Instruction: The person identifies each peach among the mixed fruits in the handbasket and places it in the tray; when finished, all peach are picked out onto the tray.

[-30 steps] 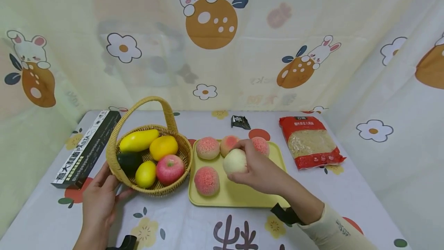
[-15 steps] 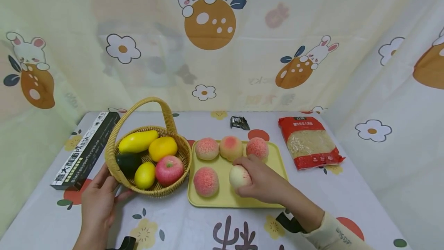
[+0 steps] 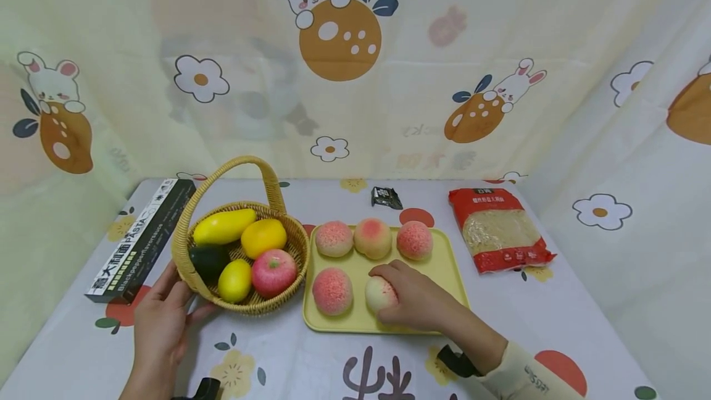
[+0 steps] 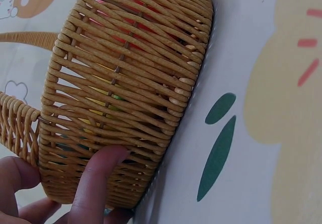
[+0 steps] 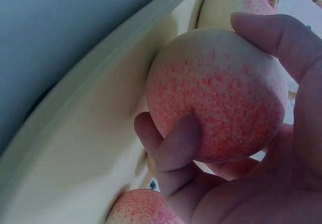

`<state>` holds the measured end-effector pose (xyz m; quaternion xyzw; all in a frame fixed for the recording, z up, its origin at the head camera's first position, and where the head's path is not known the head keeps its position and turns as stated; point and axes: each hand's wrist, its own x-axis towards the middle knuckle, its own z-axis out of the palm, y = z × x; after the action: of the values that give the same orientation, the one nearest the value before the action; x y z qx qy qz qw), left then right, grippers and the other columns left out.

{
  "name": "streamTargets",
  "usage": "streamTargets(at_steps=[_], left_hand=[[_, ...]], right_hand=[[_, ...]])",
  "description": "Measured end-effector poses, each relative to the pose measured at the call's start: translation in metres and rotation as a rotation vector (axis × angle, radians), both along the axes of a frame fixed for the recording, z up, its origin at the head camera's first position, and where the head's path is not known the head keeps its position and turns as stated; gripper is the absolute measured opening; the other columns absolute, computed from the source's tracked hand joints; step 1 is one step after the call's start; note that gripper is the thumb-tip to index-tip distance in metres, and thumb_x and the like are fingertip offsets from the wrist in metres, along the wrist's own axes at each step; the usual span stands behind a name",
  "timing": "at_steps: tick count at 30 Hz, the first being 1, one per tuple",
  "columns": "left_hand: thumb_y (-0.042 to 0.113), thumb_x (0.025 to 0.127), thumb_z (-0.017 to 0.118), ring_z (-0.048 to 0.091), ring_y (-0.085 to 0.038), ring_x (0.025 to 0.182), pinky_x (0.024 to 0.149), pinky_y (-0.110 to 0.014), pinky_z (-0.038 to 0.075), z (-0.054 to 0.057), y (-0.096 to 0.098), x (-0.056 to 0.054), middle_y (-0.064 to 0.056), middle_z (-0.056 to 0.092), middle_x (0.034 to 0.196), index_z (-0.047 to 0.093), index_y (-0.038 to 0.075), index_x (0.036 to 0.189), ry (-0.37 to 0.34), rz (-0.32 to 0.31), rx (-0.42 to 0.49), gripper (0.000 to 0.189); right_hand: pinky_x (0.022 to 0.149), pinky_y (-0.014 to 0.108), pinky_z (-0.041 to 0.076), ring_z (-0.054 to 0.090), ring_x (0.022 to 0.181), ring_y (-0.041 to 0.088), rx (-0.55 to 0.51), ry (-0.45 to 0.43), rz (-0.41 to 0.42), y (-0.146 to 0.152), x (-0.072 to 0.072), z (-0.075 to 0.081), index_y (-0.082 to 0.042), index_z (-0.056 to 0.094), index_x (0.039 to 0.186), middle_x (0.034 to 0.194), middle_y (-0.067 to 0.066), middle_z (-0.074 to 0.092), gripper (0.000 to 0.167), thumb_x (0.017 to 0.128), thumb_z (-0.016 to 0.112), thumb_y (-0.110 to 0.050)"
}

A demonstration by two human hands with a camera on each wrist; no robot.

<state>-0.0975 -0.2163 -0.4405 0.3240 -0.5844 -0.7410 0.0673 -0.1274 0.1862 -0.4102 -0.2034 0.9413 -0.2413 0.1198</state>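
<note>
My right hand (image 3: pixel 413 298) grips a pale peach (image 3: pixel 380 294) low over the yellow tray (image 3: pixel 411 324). In the right wrist view its thumb and fingers curl round the same peach (image 5: pixel 216 95), which shows red speckles. Several other peaches are on the tray; one pink peach (image 3: pixel 332 291) is left of the held one. My left hand (image 3: pixel 161 320) holds the wicker basket (image 3: pixel 255 307) at its lower left side. In the left wrist view the thumb (image 4: pixel 95 178) presses the woven wall (image 4: pixel 126 98), with other fingers bent round the side, partly hidden.
Inside the basket are a red apple (image 3: pixel 274 273), yellow fruits (image 3: pixel 263 238) and a dark green one (image 3: pixel 209 262). A black pasta box (image 3: pixel 141 239) lies to the left. A red noodle bag (image 3: pixel 500 230) lies right of the tray, and a small black packet (image 3: pixel 386 197) behind it.
My right hand has brought the peach down and toward the tray's front, uncovering the back row of peaches. My left hand stays at the basket.
</note>
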Motion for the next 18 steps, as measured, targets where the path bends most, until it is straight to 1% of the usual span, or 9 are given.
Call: streamTargets(at_steps=[2,5,10,13,18], left_hand=[[0.022,0.107,0.059,0.069,-0.002,0.102,0.07,-0.034,0.068,0.0007,0.0007,0.0001,-0.001,0.05,0.162,0.053,0.05,0.149,-0.008,0.008,-0.001,0.051],[0.021,0.107,0.059,0.068,-0.003,0.104,0.07,-0.034,0.068,0.0018,0.0013,0.0004,-0.001,0.049,0.163,0.052,0.05,0.15,-0.01,0.004,-0.011,0.052],[0.022,0.108,0.059,0.067,-0.004,0.108,0.072,-0.034,0.068,0.0002,0.0006,0.0001,0.0,0.048,0.163,0.052,0.051,0.15,-0.019,-0.008,-0.012,0.052],[0.023,0.108,0.059,0.066,-0.006,0.109,0.072,-0.034,0.068,-0.0007,0.0002,0.0003,0.001,0.048,0.164,0.051,0.052,0.149,-0.027,-0.014,-0.017,0.051],[0.024,0.107,0.059,0.066,-0.006,0.109,0.072,-0.034,0.068,0.0,0.0005,0.0003,0.001,0.048,0.163,0.051,0.052,0.149,-0.03,-0.015,-0.019,0.051]], right_hand=[[0.083,0.035,0.054,0.057,0.096,0.013,0.001,0.008,0.0,-0.0007,-0.0001,-0.0007,-0.016,0.064,0.135,0.118,0.001,0.061,0.063,0.075,0.081,-0.024],[0.083,0.035,0.055,0.057,0.096,0.013,0.005,0.017,0.0,-0.0015,0.0,-0.0005,-0.016,0.064,0.135,0.118,0.001,0.061,0.063,0.075,0.08,-0.024],[0.085,0.036,0.056,0.058,0.097,0.014,-0.003,0.018,0.01,-0.0014,0.0009,0.0002,-0.013,0.062,0.139,0.12,0.003,0.062,0.066,0.077,0.08,-0.025],[0.089,0.038,0.057,0.059,0.102,0.015,-0.011,0.028,0.024,-0.001,0.0013,0.0006,-0.013,0.06,0.142,0.124,0.005,0.063,0.067,0.08,0.081,-0.026],[0.094,0.04,0.056,0.06,0.109,0.017,-0.029,0.042,0.039,-0.0004,0.0017,0.0004,-0.015,0.056,0.149,0.132,0.008,0.064,0.075,0.082,0.085,-0.032]])
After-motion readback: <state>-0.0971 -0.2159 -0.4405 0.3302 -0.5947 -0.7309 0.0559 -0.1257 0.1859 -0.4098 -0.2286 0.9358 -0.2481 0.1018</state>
